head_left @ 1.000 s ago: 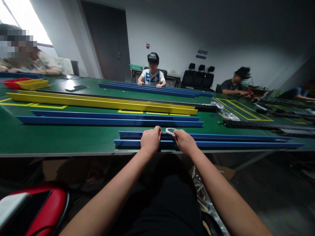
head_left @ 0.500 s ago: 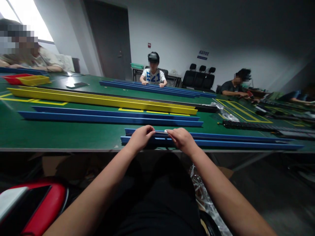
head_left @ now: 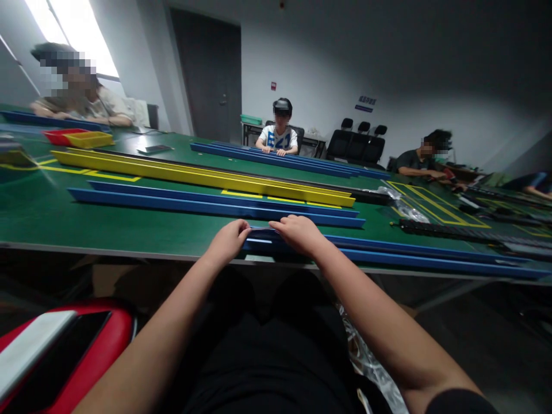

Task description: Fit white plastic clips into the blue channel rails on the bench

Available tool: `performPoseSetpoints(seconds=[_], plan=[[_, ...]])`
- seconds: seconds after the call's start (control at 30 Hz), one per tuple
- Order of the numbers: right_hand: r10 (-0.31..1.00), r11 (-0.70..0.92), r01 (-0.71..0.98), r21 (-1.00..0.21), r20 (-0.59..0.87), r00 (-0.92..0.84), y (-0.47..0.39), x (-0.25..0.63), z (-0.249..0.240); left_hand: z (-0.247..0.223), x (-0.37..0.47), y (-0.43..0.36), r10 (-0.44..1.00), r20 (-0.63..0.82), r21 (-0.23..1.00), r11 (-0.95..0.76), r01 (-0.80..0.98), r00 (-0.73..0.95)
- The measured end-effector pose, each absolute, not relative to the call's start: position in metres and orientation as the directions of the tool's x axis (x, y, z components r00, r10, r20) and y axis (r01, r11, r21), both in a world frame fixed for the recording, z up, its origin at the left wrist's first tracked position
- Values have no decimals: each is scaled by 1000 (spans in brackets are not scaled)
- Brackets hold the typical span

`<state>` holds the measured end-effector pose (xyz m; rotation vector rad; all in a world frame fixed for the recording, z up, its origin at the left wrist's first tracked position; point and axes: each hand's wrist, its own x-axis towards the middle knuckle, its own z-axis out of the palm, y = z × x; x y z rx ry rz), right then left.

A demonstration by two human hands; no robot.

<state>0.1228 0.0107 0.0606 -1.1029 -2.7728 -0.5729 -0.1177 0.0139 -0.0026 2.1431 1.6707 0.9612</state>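
My left hand (head_left: 227, 240) is closed, its thumb and fingers pinching one end of a thin, flat strip (head_left: 261, 229). My right hand (head_left: 299, 234) pinches the same strip a short way to the right. The strip runs between the fingertips, over the left end of a blue channel rail (head_left: 422, 260) lying along the table's near edge. What the strip is made of I cannot make out. Part of the rail is hidden behind my right hand and wrist.
Beyond lie another blue rail (head_left: 207, 206) and a yellow rail (head_left: 202, 174). Red (head_left: 64, 137) and yellow trays (head_left: 90, 139) stand far left. Co-workers sit around the green table (head_left: 38, 224). A red stool (head_left: 116, 328) is at my lower left.
Both hands have moved left along the near blue rail, to its left end, still pinching. A small white bit at my right fingertips no longer shows. The whole view has shifted.
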Motion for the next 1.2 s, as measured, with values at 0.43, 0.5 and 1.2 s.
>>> performPoseSetpoints(seconds=[0.43, 0.5, 1.2], plan=[[721, 563, 821, 96, 430, -544, 17, 163, 14, -9, -92, 9, 904, 422, 580, -216, 785, -64], [705, 575, 812, 100, 443, -554, 18, 172, 12, -11, -84, 8, 899, 435, 583, -233, 778, -57], [690, 512, 799, 317, 402, -602, 0, 265, 27, -13, -5, 15, 914, 365, 802, -406, 439, 177]])
